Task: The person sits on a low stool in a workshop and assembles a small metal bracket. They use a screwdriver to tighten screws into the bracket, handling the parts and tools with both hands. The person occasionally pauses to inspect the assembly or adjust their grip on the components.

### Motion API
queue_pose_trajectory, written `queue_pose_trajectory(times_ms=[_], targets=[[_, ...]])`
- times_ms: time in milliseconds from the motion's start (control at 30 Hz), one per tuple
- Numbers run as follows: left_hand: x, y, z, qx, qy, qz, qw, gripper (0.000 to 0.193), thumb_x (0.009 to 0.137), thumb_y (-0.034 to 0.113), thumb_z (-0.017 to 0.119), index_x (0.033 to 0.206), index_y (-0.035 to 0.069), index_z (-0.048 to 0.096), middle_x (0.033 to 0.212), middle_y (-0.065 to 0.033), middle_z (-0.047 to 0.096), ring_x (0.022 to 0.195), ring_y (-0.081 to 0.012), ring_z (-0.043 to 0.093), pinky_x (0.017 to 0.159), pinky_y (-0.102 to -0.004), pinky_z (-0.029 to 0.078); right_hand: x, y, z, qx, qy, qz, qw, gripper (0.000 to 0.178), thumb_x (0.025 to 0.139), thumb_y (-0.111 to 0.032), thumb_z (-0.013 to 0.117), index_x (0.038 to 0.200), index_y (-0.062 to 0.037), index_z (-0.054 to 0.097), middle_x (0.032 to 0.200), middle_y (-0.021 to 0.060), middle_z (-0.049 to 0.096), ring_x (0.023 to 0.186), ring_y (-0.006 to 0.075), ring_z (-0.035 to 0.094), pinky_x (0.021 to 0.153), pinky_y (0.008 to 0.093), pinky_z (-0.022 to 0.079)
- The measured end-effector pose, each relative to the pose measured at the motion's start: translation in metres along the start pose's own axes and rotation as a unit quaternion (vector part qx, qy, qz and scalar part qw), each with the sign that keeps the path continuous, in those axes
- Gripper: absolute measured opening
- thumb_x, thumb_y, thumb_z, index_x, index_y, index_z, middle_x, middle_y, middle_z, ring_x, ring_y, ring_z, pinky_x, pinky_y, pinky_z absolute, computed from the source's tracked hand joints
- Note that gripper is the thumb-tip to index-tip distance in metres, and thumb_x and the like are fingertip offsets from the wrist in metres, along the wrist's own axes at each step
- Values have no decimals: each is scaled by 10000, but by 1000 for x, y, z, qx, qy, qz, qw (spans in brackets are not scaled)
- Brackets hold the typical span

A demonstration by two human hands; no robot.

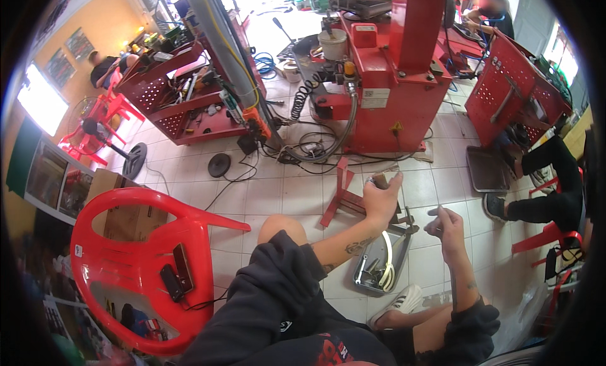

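My left hand (380, 205) is closed around a small brown, block-like piece (379, 181), mostly hidden by the fingers. Just beside and below that hand stands a red metal stand (341, 192) with angled legs. To the right, my right hand (449, 229) has its fingers pinched together in the air; a small dark tip shows at them, too small to name. Between the hands is a dark metal clamp-like part (409, 222). Below them a grey metal tray (364, 284) on the floor holds a pale curved strip (389, 265) and several metal tools.
A red plastic chair (208, 222) at left carries two dark, flat objects. Ahead stand a red machine (394, 107) with hoses and cables, and a red tool cart (189, 123). At right are a dark tray (485, 169) and a seated person's legs (536, 205).
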State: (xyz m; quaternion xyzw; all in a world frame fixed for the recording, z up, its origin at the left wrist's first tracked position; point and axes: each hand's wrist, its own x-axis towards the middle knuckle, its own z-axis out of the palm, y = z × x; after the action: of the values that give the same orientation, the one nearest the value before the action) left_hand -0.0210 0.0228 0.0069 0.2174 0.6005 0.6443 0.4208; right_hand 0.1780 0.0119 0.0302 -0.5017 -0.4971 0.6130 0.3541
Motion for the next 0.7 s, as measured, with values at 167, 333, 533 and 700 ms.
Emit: queue_pose_trajectory(times_ms=[167,333,533,700], targets=[[-8,10,-2,-4,7,15,1000,403,819,347,785,726,69,508,701,27,486,657,-87,418,585,-301,371,-5,6,13,-123,-69,83,987,433,1048,-400,417,1103,-46,659,909,34,680,840,143,650,786,330,513],[-1,3,-4,-7,-6,-4,1000,412,798,350,791,758,32,534,709,-7,551,664,-105,475,630,-307,428,-8,12,17,-83,-142,91,982,515,1054,-448,372,1150,-19,638,983,79,699,884,170,675,787,341,528],[1,2,-5,20,21,0,1000,410,790,362,792,771,33,548,696,-17,564,647,-124,492,632,-322,439,-3,6,10,-108,-51,35,992,485,1041,-441,417,1119,-10,626,992,92,700,909,191,672,799,354,529],[-6,1,-4,35,36,24,998,408,807,354,792,752,34,545,684,3,530,647,-92,452,579,-314,407,-7,18,15,-119,-89,94,984,570,1045,-502,338,1096,-14,630,1029,91,697,999,203,649,827,391,527]])
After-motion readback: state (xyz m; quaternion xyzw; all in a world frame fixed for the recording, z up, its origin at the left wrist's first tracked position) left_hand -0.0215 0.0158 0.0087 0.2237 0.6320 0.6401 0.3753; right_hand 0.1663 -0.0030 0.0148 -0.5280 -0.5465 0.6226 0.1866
